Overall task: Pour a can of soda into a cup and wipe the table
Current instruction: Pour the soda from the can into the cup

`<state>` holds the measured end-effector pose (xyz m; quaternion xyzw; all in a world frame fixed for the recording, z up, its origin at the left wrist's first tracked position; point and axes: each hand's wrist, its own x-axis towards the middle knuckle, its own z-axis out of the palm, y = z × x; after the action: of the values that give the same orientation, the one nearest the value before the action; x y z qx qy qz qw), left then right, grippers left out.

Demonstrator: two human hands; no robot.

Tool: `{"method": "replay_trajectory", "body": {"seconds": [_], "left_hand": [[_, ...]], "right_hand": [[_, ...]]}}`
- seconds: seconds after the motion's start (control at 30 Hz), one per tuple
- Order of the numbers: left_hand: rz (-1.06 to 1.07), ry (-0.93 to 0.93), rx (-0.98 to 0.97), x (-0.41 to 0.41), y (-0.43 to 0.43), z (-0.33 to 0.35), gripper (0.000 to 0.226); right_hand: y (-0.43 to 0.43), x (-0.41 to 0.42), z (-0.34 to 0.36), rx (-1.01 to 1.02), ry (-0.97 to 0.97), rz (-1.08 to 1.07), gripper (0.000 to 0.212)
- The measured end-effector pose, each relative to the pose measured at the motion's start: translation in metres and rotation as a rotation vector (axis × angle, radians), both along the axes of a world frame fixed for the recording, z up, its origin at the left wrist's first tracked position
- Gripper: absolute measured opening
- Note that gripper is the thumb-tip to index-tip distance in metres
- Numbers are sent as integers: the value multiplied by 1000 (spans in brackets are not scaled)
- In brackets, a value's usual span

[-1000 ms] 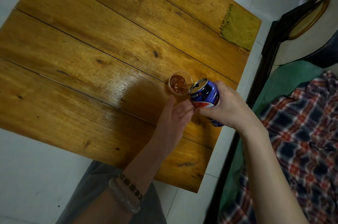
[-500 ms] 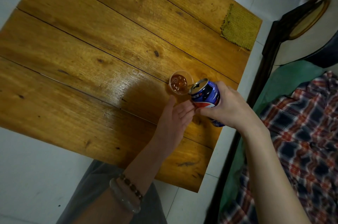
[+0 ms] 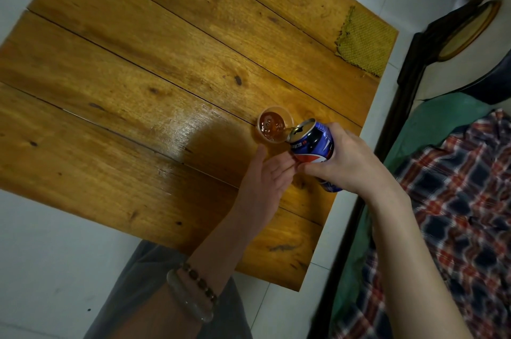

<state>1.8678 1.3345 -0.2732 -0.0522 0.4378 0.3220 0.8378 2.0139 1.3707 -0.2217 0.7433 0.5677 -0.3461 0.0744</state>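
Here the right hand (image 3: pixel 349 160) is wrapped around a blue soda can (image 3: pixel 312 142), tipped so its open top leans over the rim of a small clear cup (image 3: pixel 275 124) just beyond both hands. Brown soda with bubbles shows inside the cup, which stands on the table. The left hand (image 3: pixel 265 181) rests loosely open on the wood, fingers half curled and holding nothing, its fingertips just beside the can and its thumb near the foot of the cup.

The table (image 3: pixel 138 76) is made of wide, varnished yellow-brown planks with dark knots and thin gaps between the boards; a glossy patch shines to the left of the left hand. At the far corner, well beyond the right hand, a yellow-green woven cloth (image 3: pixel 363 41) lies flat at the table's edge.

Pale floor tiles (image 3: pixel 49 250) surround the table. To the right of the right arm a red, white and navy plaid fabric (image 3: pixel 464 200) lies over a green cover (image 3: pixel 442 120). Two bracelets (image 3: pixel 193 294) circle the left wrist.
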Motion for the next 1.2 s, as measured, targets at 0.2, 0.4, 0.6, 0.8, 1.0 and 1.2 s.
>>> {"method": "replay_trajectory", "body": {"seconds": [0.2, 0.4, 0.6, 0.8, 1.0, 1.2], "left_hand": [[-59, -67, 23, -4, 0, -5, 47], [-47, -75, -12, -4, 1, -2, 52], [-14, -140, -50, -3, 3, 3, 49], [86, -227, -96, -1, 1, 1, 37], [46, -202, -56, 0, 1, -2, 40], [-14, -191, -27, -1, 2, -4, 48]], "right_hand": [[1, 1, 1, -12, 11, 8, 67], [3, 3, 2, -12, 0, 19, 70], [3, 4, 2, -19, -10, 26, 70], [3, 4, 2, -15, -18, 23, 65], [5, 5, 2, -33, -25, 23, 66], [5, 7, 1, -35, -33, 47, 69]]}}
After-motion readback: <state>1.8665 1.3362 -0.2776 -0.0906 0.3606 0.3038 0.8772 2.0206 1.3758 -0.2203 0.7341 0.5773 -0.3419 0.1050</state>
